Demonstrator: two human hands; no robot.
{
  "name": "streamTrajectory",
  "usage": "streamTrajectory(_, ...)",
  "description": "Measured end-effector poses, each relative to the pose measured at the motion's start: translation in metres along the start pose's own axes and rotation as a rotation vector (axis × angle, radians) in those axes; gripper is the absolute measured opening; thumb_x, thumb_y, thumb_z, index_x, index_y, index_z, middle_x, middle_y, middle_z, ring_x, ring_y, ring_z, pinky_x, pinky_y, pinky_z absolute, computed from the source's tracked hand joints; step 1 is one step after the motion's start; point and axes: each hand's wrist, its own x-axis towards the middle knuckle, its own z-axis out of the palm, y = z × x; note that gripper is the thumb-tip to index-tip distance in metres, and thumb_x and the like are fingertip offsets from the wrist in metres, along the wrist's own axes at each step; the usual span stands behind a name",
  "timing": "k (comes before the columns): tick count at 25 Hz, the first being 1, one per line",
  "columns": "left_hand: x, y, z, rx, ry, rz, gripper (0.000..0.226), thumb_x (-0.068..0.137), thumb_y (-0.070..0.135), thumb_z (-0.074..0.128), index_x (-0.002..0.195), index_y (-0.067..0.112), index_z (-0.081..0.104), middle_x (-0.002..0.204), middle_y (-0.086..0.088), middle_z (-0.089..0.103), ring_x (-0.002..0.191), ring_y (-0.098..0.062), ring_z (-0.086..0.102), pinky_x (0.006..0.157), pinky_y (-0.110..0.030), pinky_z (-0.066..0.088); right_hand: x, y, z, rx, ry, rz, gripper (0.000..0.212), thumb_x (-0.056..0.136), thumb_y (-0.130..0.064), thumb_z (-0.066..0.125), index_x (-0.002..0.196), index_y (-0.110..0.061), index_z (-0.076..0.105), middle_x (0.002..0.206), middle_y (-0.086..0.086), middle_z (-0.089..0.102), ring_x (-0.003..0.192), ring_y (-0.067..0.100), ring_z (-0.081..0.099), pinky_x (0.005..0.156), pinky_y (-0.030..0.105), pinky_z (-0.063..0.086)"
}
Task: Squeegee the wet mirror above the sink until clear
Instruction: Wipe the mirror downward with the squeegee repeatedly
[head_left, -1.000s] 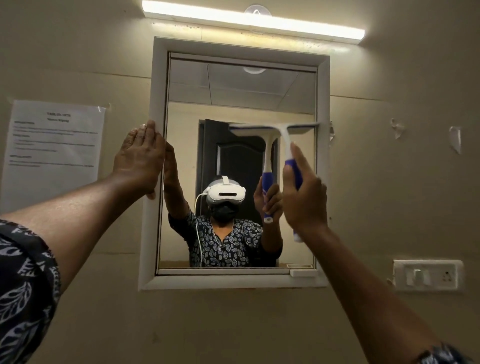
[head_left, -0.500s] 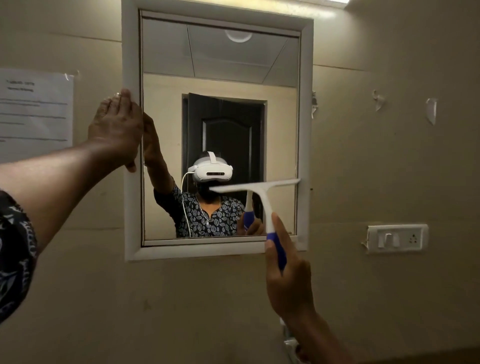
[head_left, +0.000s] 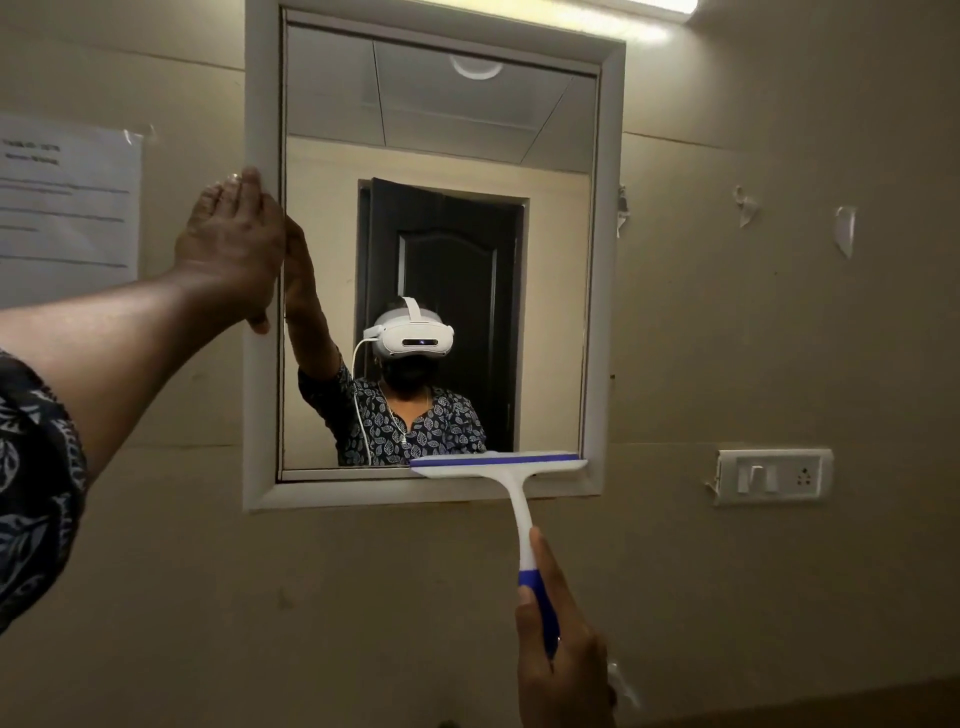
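The mirror (head_left: 332, 218) hangs on the beige wall in a white frame (head_left: 262, 415). A white squeegee (head_left: 514, 483) with a blue grip has its blade lying across the glass's bottom right edge, level with the lower frame. My right hand (head_left: 561, 660) grips the blue handle from below, forefinger stretched up along it. My left hand (head_left: 234, 244) rests flat against the frame's left side, fingers straight. The glass reflects a person with a white headset and a dark door. I cannot tell whether water remains on the glass.
A taped paper notice (head_left: 67, 208) hangs left of the mirror. A white switch and socket plate (head_left: 774, 475) sits on the wall at the right. Bits of torn tape (head_left: 844, 228) cling above it. A strip light (head_left: 670, 6) glows at the top.
My right hand has drawn the squeegee straight down the right part of the glass, from mid height to the bottom edge. My left hand has stayed on the frame.
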Motion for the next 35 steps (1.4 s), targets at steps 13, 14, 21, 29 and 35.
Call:
streamTrajectory(13, 0.010, 0.003, 0.011, 0.054, 0.015, -0.029, 0.130, 0.059, 0.020, 0.088, 0.150, 0.001, -0.003, 0.157, -0.019, -0.012, 0.147, -0.032, -0.007, 0.119, -0.038, -0.002, 0.202, -0.184, -0.005, 0.144, 0.142, -0.424, 0.046, 0.098, -0.019, 0.042, 0.142, -0.015, 0.032, 0.089, -0.014, 0.055, 0.057, -0.003, 0.054, 0.046, 0.005, 0.043)
streamTrajectory(14, 0.011, 0.003, 0.012, 0.052, 0.018, -0.030, 0.129, 0.060, 0.018, 0.087, 0.150, 0.001, -0.003, 0.158, -0.019, -0.012, 0.147, -0.031, -0.007, 0.119, -0.038, -0.003, 0.219, -0.199, 0.001, 0.156, 0.152, -0.425, 0.047, 0.097, -0.019, 0.043, 0.143, -0.015, 0.032, 0.102, -0.007, 0.059, 0.059, -0.005, 0.052, 0.050, 0.002, 0.043)
streamTrajectory(21, 0.012, 0.001, 0.015, 0.042, 0.034, -0.038, 0.122, 0.066, 0.013, 0.083, 0.151, 0.005, -0.004, 0.158, -0.016, -0.013, 0.147, -0.029, -0.009, 0.118, -0.036, -0.005, 0.272, -0.249, 0.046, 0.186, 0.179, -0.404, 0.048, 0.097, -0.020, 0.045, 0.143, -0.017, 0.031, 0.130, 0.007, 0.057, 0.107, 0.019, 0.060, 0.074, 0.018, 0.045)
streamTrajectory(29, 0.016, 0.004, 0.017, 0.022, 0.104, -0.041, 0.100, 0.082, 0.015, 0.069, 0.151, 0.004, -0.003, 0.158, -0.017, -0.012, 0.147, -0.029, -0.008, 0.118, -0.036, -0.005, 0.289, -0.258, 0.056, 0.186, 0.170, -0.393, 0.052, 0.095, -0.019, 0.046, 0.144, -0.017, 0.029, 0.132, 0.006, 0.055, 0.100, 0.013, 0.057, 0.073, 0.020, 0.046)
streamTrajectory(35, 0.016, -0.004, 0.019, -0.006, 0.096, 0.001, 0.116, 0.070, 0.014, 0.080, 0.152, 0.005, -0.001, 0.158, -0.016, -0.011, 0.147, -0.029, -0.008, 0.118, -0.036, -0.005, 0.256, -0.231, 0.070, 0.198, 0.243, -0.386, 0.049, 0.096, -0.019, 0.046, 0.142, -0.013, 0.033, 0.108, 0.006, 0.065, 0.074, 0.003, 0.054, 0.065, 0.013, 0.047)
